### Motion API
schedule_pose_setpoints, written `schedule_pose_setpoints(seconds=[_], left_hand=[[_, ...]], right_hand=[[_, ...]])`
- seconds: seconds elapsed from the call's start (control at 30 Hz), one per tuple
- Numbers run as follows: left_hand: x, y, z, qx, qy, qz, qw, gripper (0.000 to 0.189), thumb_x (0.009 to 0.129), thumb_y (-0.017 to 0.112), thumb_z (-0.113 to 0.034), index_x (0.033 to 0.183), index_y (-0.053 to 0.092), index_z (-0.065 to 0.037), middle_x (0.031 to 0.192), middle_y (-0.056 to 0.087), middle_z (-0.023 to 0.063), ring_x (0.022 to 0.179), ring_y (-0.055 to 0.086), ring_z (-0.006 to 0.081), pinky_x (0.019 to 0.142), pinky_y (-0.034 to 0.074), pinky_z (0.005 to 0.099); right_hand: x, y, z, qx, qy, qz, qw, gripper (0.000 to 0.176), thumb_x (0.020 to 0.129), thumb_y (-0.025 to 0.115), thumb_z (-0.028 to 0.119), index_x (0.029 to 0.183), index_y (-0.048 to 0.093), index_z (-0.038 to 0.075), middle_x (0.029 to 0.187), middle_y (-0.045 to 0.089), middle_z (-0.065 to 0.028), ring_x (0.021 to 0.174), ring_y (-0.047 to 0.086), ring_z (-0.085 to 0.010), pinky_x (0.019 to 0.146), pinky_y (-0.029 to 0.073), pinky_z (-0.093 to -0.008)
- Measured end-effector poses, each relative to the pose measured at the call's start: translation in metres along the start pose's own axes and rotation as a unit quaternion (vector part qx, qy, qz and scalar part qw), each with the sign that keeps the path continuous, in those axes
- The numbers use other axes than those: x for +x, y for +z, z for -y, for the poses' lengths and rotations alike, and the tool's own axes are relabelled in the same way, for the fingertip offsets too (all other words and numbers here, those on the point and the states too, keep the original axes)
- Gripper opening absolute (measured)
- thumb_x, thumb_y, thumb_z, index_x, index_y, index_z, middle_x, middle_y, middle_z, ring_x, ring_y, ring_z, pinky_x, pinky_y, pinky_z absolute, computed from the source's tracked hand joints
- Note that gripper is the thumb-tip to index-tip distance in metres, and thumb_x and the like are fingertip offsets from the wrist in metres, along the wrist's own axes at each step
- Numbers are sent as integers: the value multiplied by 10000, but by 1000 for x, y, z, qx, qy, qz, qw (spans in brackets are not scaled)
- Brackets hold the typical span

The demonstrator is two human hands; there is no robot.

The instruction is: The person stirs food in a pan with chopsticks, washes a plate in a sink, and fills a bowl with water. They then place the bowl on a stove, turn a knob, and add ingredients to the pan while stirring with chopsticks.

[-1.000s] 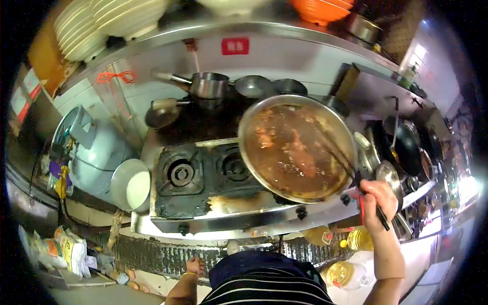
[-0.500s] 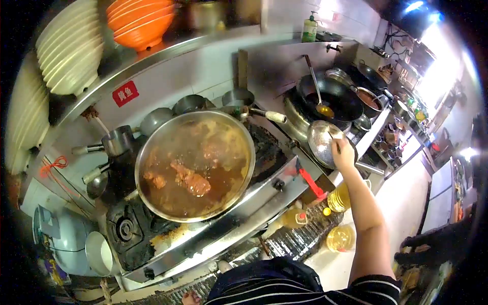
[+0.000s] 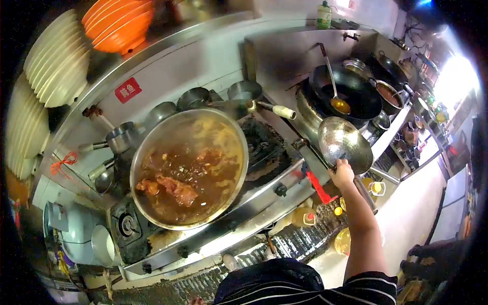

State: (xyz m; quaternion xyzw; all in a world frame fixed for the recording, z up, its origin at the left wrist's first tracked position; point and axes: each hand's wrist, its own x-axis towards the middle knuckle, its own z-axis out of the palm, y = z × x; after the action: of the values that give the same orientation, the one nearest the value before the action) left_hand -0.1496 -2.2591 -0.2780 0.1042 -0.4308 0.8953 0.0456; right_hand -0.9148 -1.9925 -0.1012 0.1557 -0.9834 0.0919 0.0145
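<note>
Right hand [image 3: 342, 174] at perforated ladle [image 3: 345, 145]

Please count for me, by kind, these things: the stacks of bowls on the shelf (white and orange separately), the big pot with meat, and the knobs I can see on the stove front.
White stacks: 2
Orange stack: 1
Big pot: 1
Knobs: 3
Total: 7

The white tiled wall [image 3: 188, 56] carried a red sign [image 3: 127, 90] beside a long metal shelf [image 3: 109, 76], and here the steel stove counter [image 3: 244, 203] stretched along below! Pale flooring [image 3: 401, 203] ran off to the right, where glaring light [image 3: 459, 76] flooded the cluttered far end.
</note>
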Motion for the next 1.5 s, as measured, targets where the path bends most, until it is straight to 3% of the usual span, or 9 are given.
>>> schedule_pose_setpoints(seconds=[0.3,0.37,0.5,0.6,0.7,0.87,1.07,1.3,1.5], left_hand=[[56,24,-47,168,132,-227,950,446,940,442,-302,1316,423,-63,1224,328,167,1058,334,346,743,456,457],[74,29,-67,340,164,-376,846,437,935,455,-292,1299,436,-52,1175,365,172,1008,367,336,717,462,452],[99,34,-101,591,95,-595,536,419,924,483,-273,1265,463,-31,1076,438,181,909,434,316,667,475,441],[120,42,-119,653,21,-635,412,406,916,504,-259,1239,483,-15,1003,494,188,834,483,302,629,484,433],[138,36,-129,682,-55,-644,342,393,909,524,-245,1214,502,1,929,549,196,759,533,287,592,493,425],[152,3,-145,717,-168,-648,193,324,884,546,-217,1103,527,22,764,607,206,591,568,270,507,471,407],[248,-111,-35,733,-192,-606,242,157,851,520,-172,899,529,-23,620,630,202,411,565,267,344,392,327],[311,-326,108,828,-264,-408,281,114,815,552,-58,922,514,-46,678,532,34,571,554,169,473,424,283],[352,-427,201,917,-206,-333,79,565,787,607,-94,1314,419,-16,975,615,111,744,601,139,671,464,261]], right_hand=[[-131,5,-4,9,-174,-107,979,788,683,667,169,1376,320,29,1374,356,-224,1262,357,-395,1078,275,-473],[-203,26,-11,-19,-209,-108,972,721,733,628,215,1378,336,75,1349,401,-208,1203,427,-392,1049,318,-474],[-377,62,-48,74,75,444,890,628,785,639,389,1327,445,139,1159,588,-194,1056,566,-360,926,442,-450],[-568,107,-102,78,259,378,885,575,773,658,428,1224,561,84,1136,614,-177,1068,571,-332,926,444,-426],[-700,36,-77,108,588,253,761,489,773,626,362,1179,605,91,1127,621,-174,1074,572,-335,939,450,-413],[-861,3,-66,158,677,374,613,402,768,580,315,1091,663,91,1139,616,-174,1069,582,-301,928,461,-386],[-917,19,-100,292,723,247,575,390,799,588,354,1092,666,109,920,700,-101,824,674,-214,827,511,-351],[-958,22,-239,231,658,201,688,402,824,544,411,961,687,62,779,681,-153,743,664,-268,726,512,-374],[-955,-10,-370,180,709,88,676,377,786,601,374,853,654,6,806,655,-205,791,641,-323,747,500,-409]])
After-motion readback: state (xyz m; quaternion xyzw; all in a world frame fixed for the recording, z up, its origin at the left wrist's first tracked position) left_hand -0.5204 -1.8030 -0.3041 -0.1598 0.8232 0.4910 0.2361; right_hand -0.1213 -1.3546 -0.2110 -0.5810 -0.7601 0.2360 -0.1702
